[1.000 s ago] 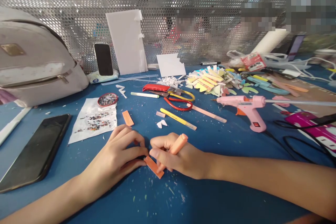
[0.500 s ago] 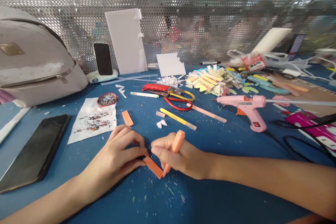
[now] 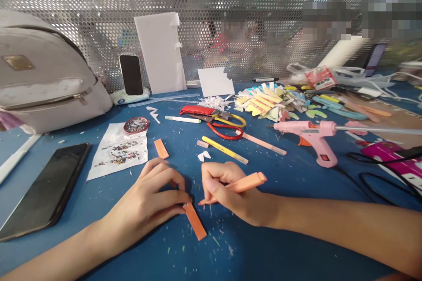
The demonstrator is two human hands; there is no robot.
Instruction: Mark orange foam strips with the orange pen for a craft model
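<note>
A small orange strip (image 3: 195, 223) lies on the blue table, its far end pinched by my left hand (image 3: 154, 197). Closed around an orange marker (image 3: 248, 182), my right hand (image 3: 227, 191) is just right of the strip. The marker's tip points left toward the strip and does not touch it; its barrel leans back to the right. Beyond my left hand rests a second orange piece (image 3: 161, 148). White scraps (image 3: 204, 156) and a yellow marker (image 3: 225, 149) lie past my right hand.
At the left are a dark phone (image 3: 46, 189) and a grey backpack (image 3: 52, 79). Scissors (image 3: 227, 123) lie mid-table near a heap of paper cuttings (image 3: 263, 101). A pink glue gun (image 3: 310, 134) and its cord are at the right. A paper with beads (image 3: 120, 153) is front left.
The marker has lifted off the strip's edge and tilted over to the right in my right hand. The strip's near end has swung toward me, still held by my left hand.
</note>
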